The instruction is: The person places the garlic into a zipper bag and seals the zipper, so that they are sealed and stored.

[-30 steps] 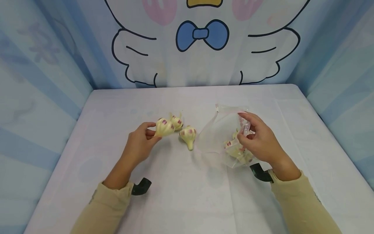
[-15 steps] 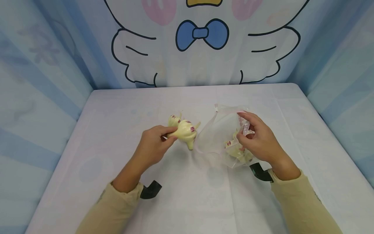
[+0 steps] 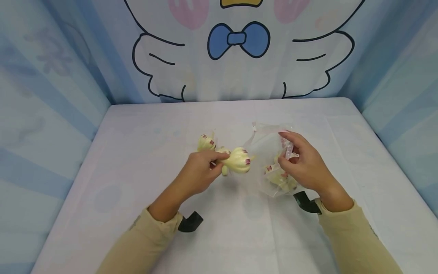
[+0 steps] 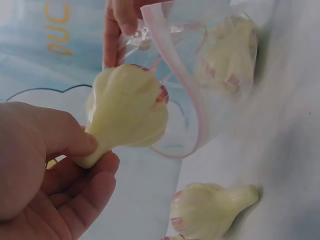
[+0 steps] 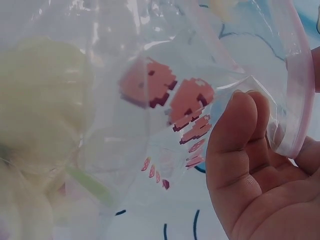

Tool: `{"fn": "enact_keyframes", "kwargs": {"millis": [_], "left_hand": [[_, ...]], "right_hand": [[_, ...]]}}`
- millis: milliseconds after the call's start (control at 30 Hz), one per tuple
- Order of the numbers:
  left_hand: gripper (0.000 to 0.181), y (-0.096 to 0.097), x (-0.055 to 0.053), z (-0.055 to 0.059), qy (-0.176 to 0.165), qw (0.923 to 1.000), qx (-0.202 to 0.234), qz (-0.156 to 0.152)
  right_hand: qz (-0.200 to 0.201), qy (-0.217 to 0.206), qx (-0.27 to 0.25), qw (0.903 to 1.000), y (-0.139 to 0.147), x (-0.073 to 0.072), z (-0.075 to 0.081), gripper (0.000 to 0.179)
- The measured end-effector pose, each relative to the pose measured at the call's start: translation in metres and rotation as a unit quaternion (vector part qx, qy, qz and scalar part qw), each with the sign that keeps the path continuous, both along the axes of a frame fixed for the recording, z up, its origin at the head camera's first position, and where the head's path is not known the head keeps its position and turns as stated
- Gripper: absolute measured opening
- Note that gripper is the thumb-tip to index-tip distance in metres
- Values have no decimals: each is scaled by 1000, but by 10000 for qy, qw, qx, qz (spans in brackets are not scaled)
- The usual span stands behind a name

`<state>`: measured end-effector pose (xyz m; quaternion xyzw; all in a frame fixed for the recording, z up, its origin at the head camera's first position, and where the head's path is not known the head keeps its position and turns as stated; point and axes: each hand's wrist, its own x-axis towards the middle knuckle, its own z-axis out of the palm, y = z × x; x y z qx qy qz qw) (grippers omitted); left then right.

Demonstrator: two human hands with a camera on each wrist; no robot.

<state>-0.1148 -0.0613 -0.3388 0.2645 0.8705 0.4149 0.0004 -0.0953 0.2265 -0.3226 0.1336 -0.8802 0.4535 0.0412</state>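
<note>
Garlic bulb held at the mouth of a clear bag

In the head view, the left hand (image 3: pixel 202 167) pinches a garlic-like bulb (image 3: pixel 239 160) by its narrow neck, the round end pointing towards the clear bag (image 3: pixel 268 142). The right hand (image 3: pixel 304 163) grips the bag near its opening. Pale bulbs (image 3: pixel 282 180) lie inside; the folds make them hard to count. Two more sit on the white table (image 3: pixel 137 152): a far bulb (image 3: pixel 205 142) and a near bulb (image 3: pixel 224 171), partly hidden behind the held one.

The left wrist view shows the pink-edged mouth (image 4: pixel 187 90) gaping beside the held bulb; whether they touch cannot be told. The step in hand looks to be loading the bag. The next move would seem to call for steering the round end between the edges while the right hand steadies the plastic.

The right wrist view shows the right hand's fingers curled at the pink edge, with blurred pale contents opposite. Red patches (image 5: pixel 192 100) show there, though whether they belong to the bag is unclear. The limp, creased plastic could snag the bulb or fold over the opening.
</note>
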Motion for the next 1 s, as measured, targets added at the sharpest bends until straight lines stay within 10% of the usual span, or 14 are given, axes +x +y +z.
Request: {"fn": "enact_keyframes", "kwargs": {"millis": [667,1000], "left_hand": [[20,40,-15,-7,-443,9905,-1034,-786],[16,53,-16,-19,-82,9884,-1252,-860]], "right_hand": [[66,40,86,9999,-6,-1,0,60],[95,-41,82,9999,-9,0,-1,60]]}}
